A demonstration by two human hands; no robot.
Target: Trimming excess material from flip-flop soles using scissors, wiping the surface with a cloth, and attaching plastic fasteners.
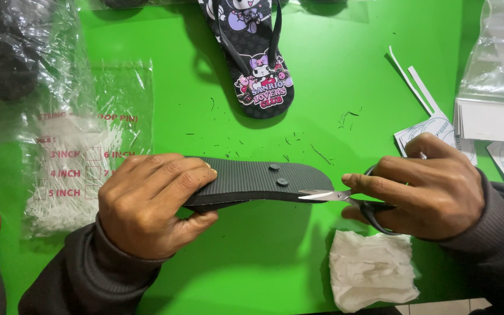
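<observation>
Gripping black sandal sole (252, 184), left hand (147, 204); right hand (433, 189) closed round scissors (345, 198) at its edge.

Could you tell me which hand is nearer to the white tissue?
Right. The right hand with scissors is just above the tissue; the left hand is far left.

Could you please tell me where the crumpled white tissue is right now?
The white tissue lies on the green table at lower right, just below the right hand holding the scissors.
</observation>
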